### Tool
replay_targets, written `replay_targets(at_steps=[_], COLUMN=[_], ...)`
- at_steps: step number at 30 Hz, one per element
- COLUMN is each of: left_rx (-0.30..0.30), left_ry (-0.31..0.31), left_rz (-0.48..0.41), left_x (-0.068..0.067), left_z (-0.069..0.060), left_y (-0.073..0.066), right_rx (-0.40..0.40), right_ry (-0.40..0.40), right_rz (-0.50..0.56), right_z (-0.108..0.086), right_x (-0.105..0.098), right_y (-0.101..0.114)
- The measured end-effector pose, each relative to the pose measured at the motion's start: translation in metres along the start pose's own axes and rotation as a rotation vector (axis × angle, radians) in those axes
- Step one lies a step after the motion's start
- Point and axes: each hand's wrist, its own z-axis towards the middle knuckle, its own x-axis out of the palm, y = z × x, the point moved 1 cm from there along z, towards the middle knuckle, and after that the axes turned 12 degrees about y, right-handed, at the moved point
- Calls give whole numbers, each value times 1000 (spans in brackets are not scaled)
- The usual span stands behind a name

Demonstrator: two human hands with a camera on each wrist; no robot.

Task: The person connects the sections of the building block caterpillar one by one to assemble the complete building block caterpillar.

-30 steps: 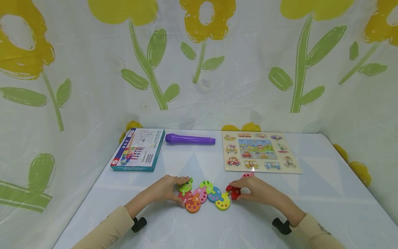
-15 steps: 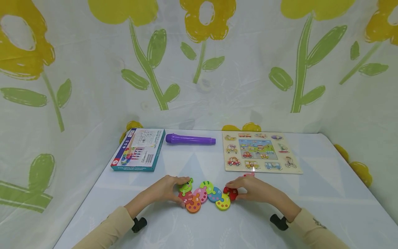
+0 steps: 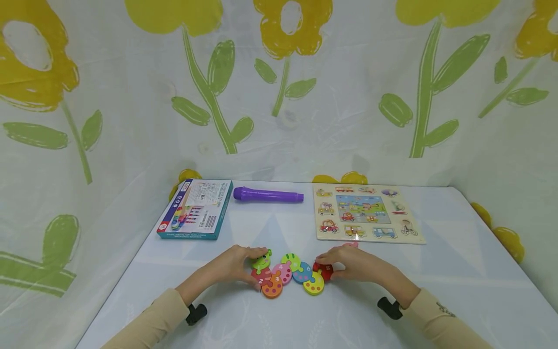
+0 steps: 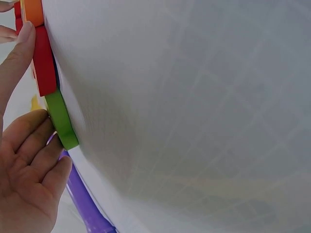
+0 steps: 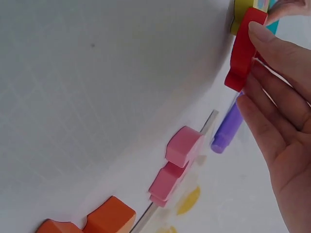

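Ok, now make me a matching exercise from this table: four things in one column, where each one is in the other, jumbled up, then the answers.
Column one
1. Purple rod-shaped toy microphone
2. Flat rectangular cardboard box with teal sides
3. Pale rectangular wooden puzzle board
4. Red rounded puzzle piece marked 8

Column two (places as in the head view)
A. Farthest right of the four
B. Pinched by the right hand
C. At the back, between box and board
D. Farthest left of the four

Pairs: 1-C, 2-D, 3-A, 4-B

Curtained play corner, flower-printed fabric point(image 3: 331, 135) across upper frame, pale worktop point(image 3: 279, 320) below, caterpillar puzzle point(image 3: 283, 273) lower centre, picture puzzle board point(image 3: 393, 226) right
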Motion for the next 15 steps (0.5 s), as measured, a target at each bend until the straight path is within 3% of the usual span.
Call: replay_targets(at_steps=[5,15], left_rx=[0,-5], left_ry=[-3,-8], left_rz=[10,16], left_x=[0,0], left_z=[1,1], left_y=[0,1], right_rx=[13,23], right_ry=[17,-20], right_rz=[14,79], right_z=[0,-1], right_x=[-1,1], right_y=[2,2])
